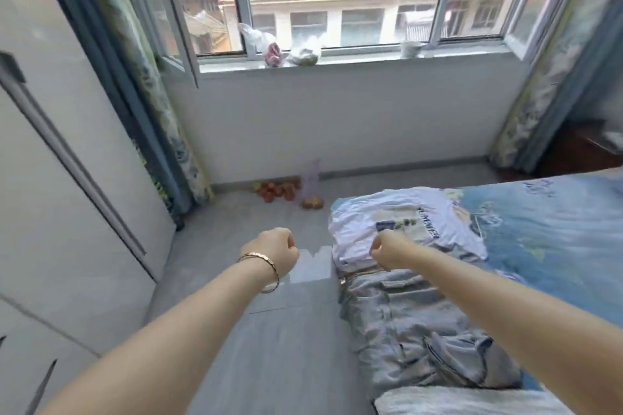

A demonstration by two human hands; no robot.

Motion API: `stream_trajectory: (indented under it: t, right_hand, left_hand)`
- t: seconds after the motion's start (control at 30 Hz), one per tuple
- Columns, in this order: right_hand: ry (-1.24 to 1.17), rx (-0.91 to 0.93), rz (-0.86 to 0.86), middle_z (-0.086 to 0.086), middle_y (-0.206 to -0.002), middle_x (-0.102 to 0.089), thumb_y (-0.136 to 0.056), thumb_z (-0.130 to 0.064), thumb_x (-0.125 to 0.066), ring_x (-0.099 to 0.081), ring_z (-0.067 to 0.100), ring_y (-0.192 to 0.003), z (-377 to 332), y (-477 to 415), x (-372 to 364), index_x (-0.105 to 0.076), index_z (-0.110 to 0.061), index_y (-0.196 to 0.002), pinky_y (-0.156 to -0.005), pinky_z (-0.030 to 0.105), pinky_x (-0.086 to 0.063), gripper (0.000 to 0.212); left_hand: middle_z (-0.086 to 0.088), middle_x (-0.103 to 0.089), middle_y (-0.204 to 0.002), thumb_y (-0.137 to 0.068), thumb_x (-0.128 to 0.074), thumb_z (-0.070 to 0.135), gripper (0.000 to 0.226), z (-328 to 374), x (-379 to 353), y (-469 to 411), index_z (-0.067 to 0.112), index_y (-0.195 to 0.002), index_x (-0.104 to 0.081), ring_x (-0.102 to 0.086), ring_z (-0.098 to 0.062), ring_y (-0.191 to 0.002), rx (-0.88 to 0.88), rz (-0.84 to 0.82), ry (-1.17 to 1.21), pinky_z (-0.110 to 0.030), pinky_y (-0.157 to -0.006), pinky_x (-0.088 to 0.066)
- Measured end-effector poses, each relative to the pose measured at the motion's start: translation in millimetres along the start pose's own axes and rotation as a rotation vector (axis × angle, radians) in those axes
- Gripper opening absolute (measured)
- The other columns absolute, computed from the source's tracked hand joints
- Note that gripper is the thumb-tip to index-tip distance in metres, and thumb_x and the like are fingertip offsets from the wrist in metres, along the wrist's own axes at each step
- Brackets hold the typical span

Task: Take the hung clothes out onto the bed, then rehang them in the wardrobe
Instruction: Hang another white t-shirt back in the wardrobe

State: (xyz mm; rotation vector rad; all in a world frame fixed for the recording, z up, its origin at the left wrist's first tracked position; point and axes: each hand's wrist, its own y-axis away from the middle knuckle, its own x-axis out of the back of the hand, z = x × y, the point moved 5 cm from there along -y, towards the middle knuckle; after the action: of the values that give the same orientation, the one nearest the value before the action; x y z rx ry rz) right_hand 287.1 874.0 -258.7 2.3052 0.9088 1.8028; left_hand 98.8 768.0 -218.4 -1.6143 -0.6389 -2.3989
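Head view. The left hand [273, 253] and right hand [384, 251] are held out in front, each with its fingers curled together into a fist; nothing shows inside either. The left hand hangs over the grey floor [269, 347], the right over the near edge of the white printed T-shirt [404, 222].

The clothes lie on the left side of the bed with the blue patterned sheet [556, 246]. The T-shirt lies flat at the far end. The pale blue denim garment [421, 323] is just nearer, touching it. The denim's long axis runs near to far along the bed's edge, with its belted waist pointing far, toward the T-shirt. Which way the T-shirt's collar points cannot be told.

The white wardrobe [67, 178] stands at left, doors closed, so rehanging probably comes next. No hangers are in view. Each garment is best lifted by its top edge with both hands, so that it hangs straight.
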Motion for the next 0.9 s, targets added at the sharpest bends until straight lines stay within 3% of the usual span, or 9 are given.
stream_trajectory:
  t: [0.07,0.2,0.33,0.4,0.47,0.53,0.67,0.77,0.9]
  right_hand:
    - [-0.074,-0.090,0.016,0.009,-0.062,-0.055,-0.089,-0.010,-0.042,-0.052,0.022,-0.062,46.3,-24.9,16.9,-0.055,-0.007,-0.061,-0.057,0.025,-0.041,0.031]
    - [-0.128,-0.215,0.059,0.010,-0.101,-0.067,-0.089,-0.015,-0.040,-0.063,0.027,-0.094,119.1,-69.3,32.2,-0.068,-0.012,-0.095,-0.079,0.030,-0.049,0.028]
    - [-0.160,-0.386,0.075,0.015,-0.090,-0.064,-0.087,-0.010,-0.043,-0.056,0.024,-0.084,180.6,-125.8,36.0,-0.048,-0.018,-0.058,-0.066,0.024,-0.038,0.030]
    - [-0.225,-0.479,0.090,0.014,-0.080,-0.057,-0.085,-0.008,-0.043,-0.053,0.023,-0.079,208.1,-147.3,37.5,-0.050,-0.015,-0.058,-0.059,0.024,-0.034,0.028]
    - [-0.271,-0.583,0.097,0.015,-0.082,-0.059,-0.085,-0.008,-0.044,-0.056,0.023,-0.081,232.9,-163.8,36.5,-0.056,-0.013,-0.062,-0.058,0.023,-0.034,0.026]
    - [-0.332,-0.673,0.102,0.015,-0.087,-0.062,-0.086,-0.009,-0.043,-0.057,0.022,-0.081,265.0,-184.9,29.1,-0.050,-0.016,-0.059,-0.062,0.022,-0.037,0.029]
    - [-0.456,-0.827,0.175,0.012,-0.106,-0.069,-0.087,-0.010,-0.047,-0.063,0.028,-0.100,316.3,-210.8,13.3,-0.069,-0.008,-0.092,-0.082,0.028,-0.048,0.023]
    - [-0.527,-0.915,0.230,0.016,-0.108,-0.068,-0.085,-0.006,-0.048,-0.061,0.031,-0.103,363.3,-240.9,-5.1,-0.070,-0.004,-0.095,-0.085,0.031,-0.048,0.024]
    - [-0.575,-1.008,0.256,0.019,-0.124,-0.058,-0.087,-0.007,-0.051,-0.053,0.031,-0.118,437.9,-296.7,-26.3,-0.058,-0.002,-0.118,-0.095,0.032,-0.040,0.032]
  left_hand:
    - [-0.001,-0.064,-0.110,-0.090,-0.042,0.023,0.021,39.6,-13.3,-38.4,0.020,-0.103,-0.059,-0.059,-0.024,-0.101,-0.067,-0.029,-0.015,-0.028,-0.079,-0.043]
    - [-0.002,-0.064,-0.107,-0.090,-0.041,0.021,0.022,97.2,-42.2,-110.6,0.019,-0.101,-0.061,-0.055,-0.022,-0.088,-0.195,-0.107,-0.054,-0.026,-0.073,-0.042]
    - [0.001,-0.057,-0.093,-0.089,-0.039,0.016,0.023,146.5,-70.5,-206.8,0.019,-0.097,-0.061,-0.051,-0.021,-0.082,-0.340,-0.189,-0.152,-0.025,-0.068,-0.040]
    - [0.001,-0.056,-0.091,-0.089,-0.039,0.016,0.018,173.9,-82.5,-249.2,0.020,-0.090,-0.056,-0.051,-0.020,-0.081,-0.421,-0.239,-0.177,-0.024,-0.062,-0.039]
    - [0.001,-0.055,-0.090,-0.089,-0.038,0.016,0.014,198.9,-97.7,-283.7,0.020,-0.088,-0.052,-0.049,-0.019,-0.079,-0.503,-0.310,-0.233,-0.022,-0.053,-0.033]
    - [0.000,-0.053,-0.088,-0.090,-0.037,0.014,0.014,228.8,-116.8,-318.3,0.019,-0.089,-0.051,-0.047,-0.020,-0.076,-0.573,-0.379,-0.292,-0.022,-0.050,-0.029]
    - [-0.003,-0.053,-0.084,-0.090,-0.038,0.014,0.015,277.4,-148.3,-372.2,0.021,-0.087,-0.051,-0.047,-0.022,-0.074,-0.639,-0.424,-0.333,-0.024,-0.054,-0.033]
    - [-0.003,-0.056,-0.086,-0.090,-0.037,0.014,0.018,310.9,-187.5,-421.1,0.021,-0.090,-0.054,-0.049,-0.022,-0.075,-0.636,-0.456,-0.373,-0.025,-0.056,-0.035]
    - [0.000,-0.054,-0.083,-0.089,-0.035,0.013,0.017,342.2,-255.9,-484.7,0.020,-0.086,-0.051,-0.051,-0.023,-0.077,-0.611,-0.493,-0.435,-0.024,-0.061,-0.038]
